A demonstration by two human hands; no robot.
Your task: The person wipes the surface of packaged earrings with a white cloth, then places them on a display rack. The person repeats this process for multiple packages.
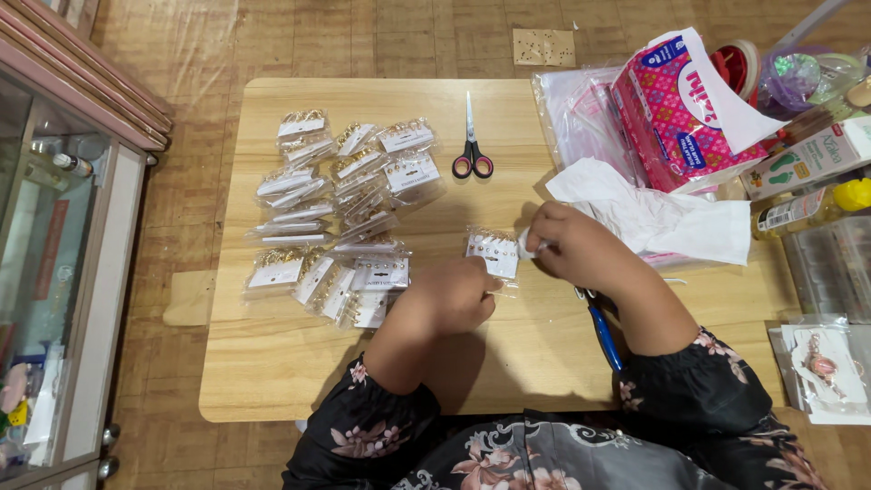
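— How is the view set?
— One camera only, worn on the head, looking almost straight down on the low wooden table (272, 363) from close above.
— Which way does it face?
— Away from the wearer, floor beyond the far edge.

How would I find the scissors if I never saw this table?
Look at the low wooden table, along its far edge near the middle. The scissors lie alone there, right of the heap of small clear packets. Only they have red-and-black loop handles and shut blades pointing away.
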